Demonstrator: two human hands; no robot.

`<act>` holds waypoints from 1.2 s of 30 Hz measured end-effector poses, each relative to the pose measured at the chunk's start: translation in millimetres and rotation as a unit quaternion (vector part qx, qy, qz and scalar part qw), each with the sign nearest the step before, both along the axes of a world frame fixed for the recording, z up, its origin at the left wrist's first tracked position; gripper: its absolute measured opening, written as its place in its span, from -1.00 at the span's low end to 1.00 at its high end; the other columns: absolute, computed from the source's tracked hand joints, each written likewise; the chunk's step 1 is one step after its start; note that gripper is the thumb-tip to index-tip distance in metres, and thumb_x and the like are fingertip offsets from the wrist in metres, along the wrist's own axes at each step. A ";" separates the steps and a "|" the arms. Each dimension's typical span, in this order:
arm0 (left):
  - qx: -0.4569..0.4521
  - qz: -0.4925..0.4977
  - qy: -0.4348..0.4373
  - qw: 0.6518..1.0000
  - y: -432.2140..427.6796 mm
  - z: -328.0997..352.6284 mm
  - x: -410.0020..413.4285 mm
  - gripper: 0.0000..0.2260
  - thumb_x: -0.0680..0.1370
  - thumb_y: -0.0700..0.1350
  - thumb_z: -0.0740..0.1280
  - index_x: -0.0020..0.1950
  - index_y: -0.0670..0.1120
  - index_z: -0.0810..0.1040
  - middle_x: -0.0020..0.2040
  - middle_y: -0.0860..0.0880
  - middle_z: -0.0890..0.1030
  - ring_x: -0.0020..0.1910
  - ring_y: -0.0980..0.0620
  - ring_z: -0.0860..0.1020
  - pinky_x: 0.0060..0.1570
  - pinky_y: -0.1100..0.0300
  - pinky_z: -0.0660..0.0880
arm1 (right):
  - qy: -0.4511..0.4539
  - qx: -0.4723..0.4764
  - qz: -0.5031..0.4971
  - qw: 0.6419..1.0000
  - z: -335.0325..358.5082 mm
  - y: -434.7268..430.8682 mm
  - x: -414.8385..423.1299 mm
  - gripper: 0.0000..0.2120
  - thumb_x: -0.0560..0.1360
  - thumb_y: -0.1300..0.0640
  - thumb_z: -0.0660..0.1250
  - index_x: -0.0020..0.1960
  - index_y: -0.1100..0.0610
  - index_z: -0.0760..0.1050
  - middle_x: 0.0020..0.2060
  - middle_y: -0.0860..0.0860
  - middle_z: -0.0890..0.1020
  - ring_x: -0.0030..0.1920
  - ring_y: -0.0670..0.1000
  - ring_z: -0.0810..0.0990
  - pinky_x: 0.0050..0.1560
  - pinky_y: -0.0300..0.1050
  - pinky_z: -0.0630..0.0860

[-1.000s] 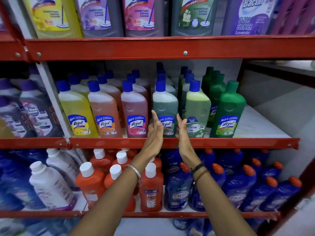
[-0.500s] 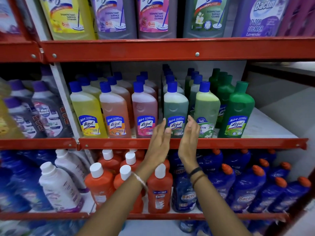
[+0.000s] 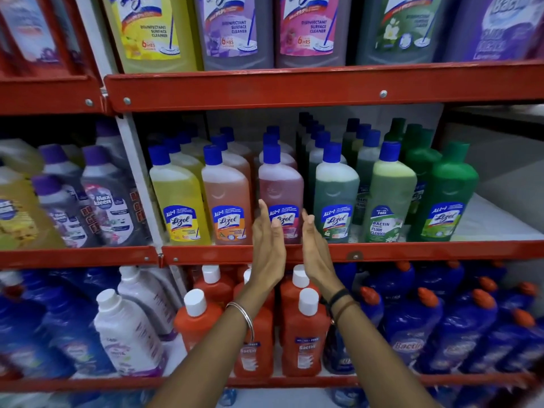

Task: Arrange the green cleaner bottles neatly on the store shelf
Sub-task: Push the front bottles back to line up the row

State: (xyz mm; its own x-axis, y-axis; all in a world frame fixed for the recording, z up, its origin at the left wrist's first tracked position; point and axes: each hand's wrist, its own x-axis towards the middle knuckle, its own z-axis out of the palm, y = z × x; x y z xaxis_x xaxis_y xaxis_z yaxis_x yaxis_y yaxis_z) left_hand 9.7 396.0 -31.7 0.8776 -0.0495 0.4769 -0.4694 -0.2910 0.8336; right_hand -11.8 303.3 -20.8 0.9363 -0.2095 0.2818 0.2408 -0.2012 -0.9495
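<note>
Red metal shelving (image 3: 294, 89) fills the view, three tiers, bolted front rails. A white upright post (image 3: 141, 184) splits the bays left of centre. Right of the shelving, a pale grey wall (image 3: 506, 160) or floor, slightly blurred. Shelf boards look white (image 3: 494, 222). Even indoor store light, no windows visible.

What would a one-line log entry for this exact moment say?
hands: left and right open, palms facing, empty | location: in front of pink bottle, middle shelf | green bottles: upright, untouched
</note>
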 end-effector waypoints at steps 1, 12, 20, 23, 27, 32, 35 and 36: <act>0.003 0.001 0.003 1.000 2.7 1.8 -0.8 -0.39 0.52 0.28 -0.17 0.52 0.06 -0.12 0.53 0.04 0.06 0.50 0.13 0.00 0.47 0.18 -0.06 | -0.009 0.005 -0.025 1.000 -1.2 5.4 -0.1 -0.34 0.52 -0.26 -0.15 0.47 0.09 0.20 0.45 0.03 0.32 0.37 -0.18 0.25 0.41 -0.25 0.14; -0.100 0.189 0.014 0.977 65.7 8.3 15.9 -0.44 0.56 0.14 -0.07 0.50 -0.12 0.11 0.53 -0.16 0.11 0.52 -0.04 0.01 0.45 0.08 -0.11 | -0.011 -0.089 0.062 0.994 2.4 83.8 6.4 -0.41 0.57 -0.15 -0.09 0.52 0.11 0.05 0.54 0.03 0.12 0.52 -0.07 0.04 0.47 -0.20 -0.07; -0.055 0.168 0.035 0.984 75.0 11.9 15.5 -0.54 0.62 0.04 -0.03 0.46 -0.15 0.18 0.48 -0.21 0.18 0.49 -0.10 0.06 0.45 0.04 -0.08 | -0.074 -0.048 -0.034 0.996 1.6 94.5 12.6 -0.26 0.46 -0.36 -0.07 0.36 0.15 0.37 0.31 0.10 0.46 0.31 -0.09 0.38 0.40 -0.20 0.26; -0.099 0.249 -0.017 0.963 87.9 21.0 10.8 -0.48 0.53 0.11 0.01 0.33 -0.20 0.34 0.35 -0.26 0.28 0.37 -0.16 0.21 0.39 -0.03 0.07 | -0.172 -0.041 -0.070 0.982 3.3 108.4 5.3 -0.27 0.46 -0.37 -0.08 0.26 0.16 0.44 0.18 0.08 0.50 0.16 -0.16 0.42 0.25 -0.41 0.29; -0.163 0.340 0.012 0.926 119.4 32.8 26.7 -0.49 0.54 0.06 0.01 0.36 -0.22 0.33 0.38 -0.29 0.28 0.35 -0.24 0.26 0.33 -0.01 0.15 | -0.048 -0.113 0.132 0.984 12.7 134.4 5.0 -0.29 0.50 -0.28 -0.15 0.46 0.16 0.21 0.47 0.05 0.29 0.48 -0.05 0.19 0.40 -0.41 -0.03; -0.157 0.315 0.042 0.935 138.1 20.6 36.4 -0.57 0.65 -0.02 -0.08 0.41 -0.24 0.26 0.46 -0.24 0.27 0.45 -0.14 0.20 0.40 0.08 0.07 | 0.055 -0.122 0.165 0.977 8.6 157.6 17.6 -0.39 0.59 -0.15 -0.15 0.53 0.16 -0.03 0.56 0.06 0.00 0.54 -0.06 -0.04 0.51 -0.18 -0.14; -0.160 0.306 0.049 0.937 136.6 26.3 33.1 -0.57 0.65 -0.03 -0.08 0.38 -0.25 0.28 0.44 -0.25 0.29 0.43 -0.15 0.22 0.40 0.05 0.07 | 0.064 -0.104 0.159 0.980 12.9 155.4 14.3 -0.39 0.58 -0.17 -0.15 0.53 0.13 -0.01 0.55 0.04 0.04 0.54 -0.07 -0.01 0.52 -0.16 -0.12; -0.163 0.311 0.057 0.935 134.6 26.9 33.7 -0.56 0.64 -0.01 -0.07 0.39 -0.24 0.29 0.45 -0.25 0.28 0.43 -0.16 0.21 0.40 0.02 0.07 | 0.058 -0.091 0.166 0.980 13.0 153.4 10.8 -0.37 0.57 -0.20 -0.15 0.53 0.11 0.02 0.55 0.03 0.08 0.53 -0.07 0.02 0.53 -0.12 -0.09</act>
